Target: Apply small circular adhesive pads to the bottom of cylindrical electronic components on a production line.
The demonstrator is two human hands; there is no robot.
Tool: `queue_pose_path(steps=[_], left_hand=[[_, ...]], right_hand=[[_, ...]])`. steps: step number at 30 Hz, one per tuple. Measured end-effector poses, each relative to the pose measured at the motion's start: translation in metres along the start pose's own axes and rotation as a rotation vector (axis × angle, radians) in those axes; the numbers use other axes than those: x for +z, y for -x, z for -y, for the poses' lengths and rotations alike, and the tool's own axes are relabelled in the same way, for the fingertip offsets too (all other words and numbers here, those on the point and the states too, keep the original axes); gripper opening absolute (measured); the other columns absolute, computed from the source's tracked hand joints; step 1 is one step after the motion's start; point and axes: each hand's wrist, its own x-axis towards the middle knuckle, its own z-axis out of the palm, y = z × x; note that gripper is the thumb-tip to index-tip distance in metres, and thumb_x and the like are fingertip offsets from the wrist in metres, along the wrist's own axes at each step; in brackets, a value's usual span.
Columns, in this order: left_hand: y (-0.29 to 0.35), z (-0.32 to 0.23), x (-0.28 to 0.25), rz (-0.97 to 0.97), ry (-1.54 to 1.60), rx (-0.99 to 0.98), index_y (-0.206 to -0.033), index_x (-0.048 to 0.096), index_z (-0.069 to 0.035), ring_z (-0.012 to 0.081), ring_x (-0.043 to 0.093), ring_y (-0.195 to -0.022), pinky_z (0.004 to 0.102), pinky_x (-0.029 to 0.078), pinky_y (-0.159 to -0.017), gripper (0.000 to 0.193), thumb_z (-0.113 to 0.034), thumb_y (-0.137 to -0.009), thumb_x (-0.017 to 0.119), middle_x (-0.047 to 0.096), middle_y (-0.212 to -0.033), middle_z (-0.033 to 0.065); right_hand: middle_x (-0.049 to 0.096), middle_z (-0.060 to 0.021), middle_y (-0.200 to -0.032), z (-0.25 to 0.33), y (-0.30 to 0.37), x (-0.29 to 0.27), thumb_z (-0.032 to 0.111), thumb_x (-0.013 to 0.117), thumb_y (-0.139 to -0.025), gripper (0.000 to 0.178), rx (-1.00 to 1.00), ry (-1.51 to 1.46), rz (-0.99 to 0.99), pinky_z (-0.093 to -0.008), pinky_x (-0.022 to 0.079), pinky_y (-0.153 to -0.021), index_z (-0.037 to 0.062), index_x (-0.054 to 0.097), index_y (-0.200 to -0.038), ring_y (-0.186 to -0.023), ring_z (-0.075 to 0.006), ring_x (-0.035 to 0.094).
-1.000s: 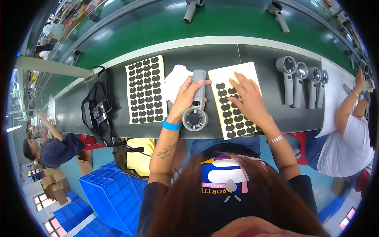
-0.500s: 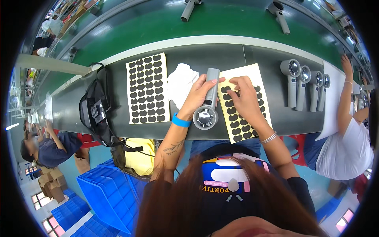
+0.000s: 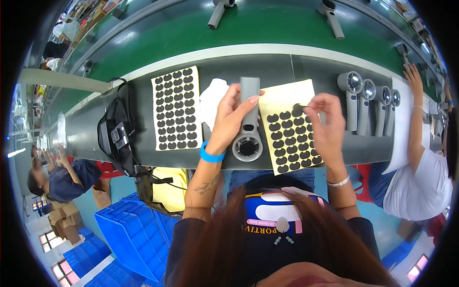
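My left hand (image 3: 230, 117) is wrapped around the handle of a grey handheld fan (image 3: 249, 107), whose round head points toward me at the bench's near edge. Right of it lies a pale yellow sheet of black stickers (image 3: 287, 91), its top part bare. Between thumb and fingers, my right hand (image 3: 328, 126) pinches one black sticker (image 3: 298, 110) over the upper right of those rows. A second sticker sheet (image 3: 177, 107), full of black stickers, lies farther left. Partly behind my left hand is a crumpled white cloth or bag (image 3: 210, 103).
Several grey fans (image 3: 366, 103) stand in a row at the right, beside a white sheet (image 3: 401, 124). A black mesh bag (image 3: 114, 129) lies at the left. More fans rest on the green conveyor (image 3: 277, 28) beyond the bench. A co-worker's arm (image 3: 417, 110) reaches in at the right.
In my left hand the fan has turned over, from its shiny-centred face to a side with a dark button. My right hand has moved right, and a sticker now shows in its pinch.
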Motion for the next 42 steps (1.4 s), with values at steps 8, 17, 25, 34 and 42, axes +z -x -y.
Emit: queue_pose_path(steps=[8, 17, 25, 34, 42], left_hand=[[0.013, -0.014, 0.024, 0.232, -0.635, 0.606, -0.117, 0.054, -0.001, 0.0254, 0.058, -0.106, 0.0349, 0.046, -0.089, 0.04, 0.0, -0.079, 0.066, 0.058, -0.108, 0.0128], [0.023, -0.013, 0.046, 0.253, -0.773, 0.622, -0.114, 0.061, 0.0, 0.0324, 0.057, -0.101, 0.0378, 0.044, -0.089, 0.047, -0.001, -0.068, 0.066, 0.061, -0.111, 0.0161], [0.044, -0.008, 0.038, 0.1, -0.783, 0.554, -0.11, 0.061, 0.001, 0.0306, 0.057, -0.103, 0.0378, 0.044, -0.092, 0.04, 0.004, -0.071, 0.065, 0.062, -0.111, 0.0158], [0.048, -0.012, 0.036, 0.107, -1.024, 0.68, -0.11, 0.061, 0.003, 0.0289, 0.054, -0.108, 0.0367, 0.039, -0.097, 0.042, 0.005, -0.068, 0.066, 0.063, -0.107, 0.0147], [0.046, 0.0, 0.053, 0.064, -0.612, 0.468, -0.112, 0.064, -0.001, 0.0189, 0.06, -0.097, 0.0264, 0.051, -0.072, 0.043, 0.009, -0.071, 0.066, 0.062, -0.112, 0.0142]], right_hand=[[0.053, -0.0074, -0.094, 0.052, 0.011, -0.031, -0.005, 0.057, -0.085, 0.027, 0.015, -0.281, 0.001, -0.0271, 0.041, -0.084, 0.0006, 0.047, -0.11, -0.09, -0.0152, 0.052], [0.054, -0.005, -0.087, 0.05, 0.02, -0.031, -0.006, 0.06, -0.084, 0.032, 0.045, -0.405, 0.104, -0.029, 0.048, -0.082, 0.0015, 0.043, -0.11, -0.092, -0.0144, 0.058], [0.062, -0.0104, -0.091, 0.053, 0.022, -0.043, 0.0, 0.065, -0.08, 0.011, -0.059, -0.125, 0.1, -0.0295, 0.049, -0.076, 0.0007, 0.064, -0.091, -0.085, -0.0208, 0.062], [0.06, -0.0106, -0.088, 0.058, 0.024, -0.048, -0.003, 0.062, -0.081, 0.009, -0.128, -0.198, -0.026, -0.0281, 0.049, -0.071, 0.0, 0.064, -0.089, -0.081, -0.0196, 0.06], [0.06, -0.0052, -0.085, 0.058, 0.032, -0.042, -0.007, 0.064, -0.081, 0.044, 0.049, -0.4, 0.006, -0.0285, 0.047, -0.082, 0.0015, 0.043, -0.118, -0.09, -0.0154, 0.061]])
